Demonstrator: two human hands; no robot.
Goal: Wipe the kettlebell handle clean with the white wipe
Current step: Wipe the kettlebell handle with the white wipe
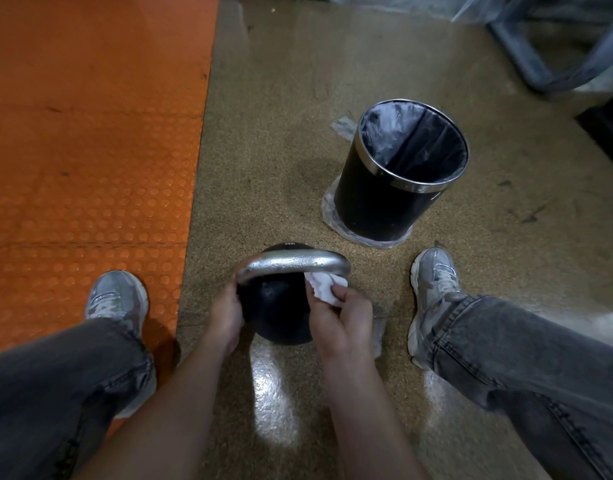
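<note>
A black kettlebell (280, 313) stands on the speckled floor between my feet. Its silver handle (291, 263) arches across the top and looks wet with droplets. My left hand (225, 317) grips the left side of the kettlebell, just below the handle's left end. My right hand (343, 320) pinches a crumpled white wipe (327, 287), which is pressed against the underside of the handle near its right end.
A black waste bin (377, 202) with a chrome rim and a plastic liner stands beyond the kettlebell to the right. An orange studded mat (90, 133) covers the floor on the left. My grey shoes (433, 289) flank the kettlebell. A grey metal frame (526, 53) sits at the far right.
</note>
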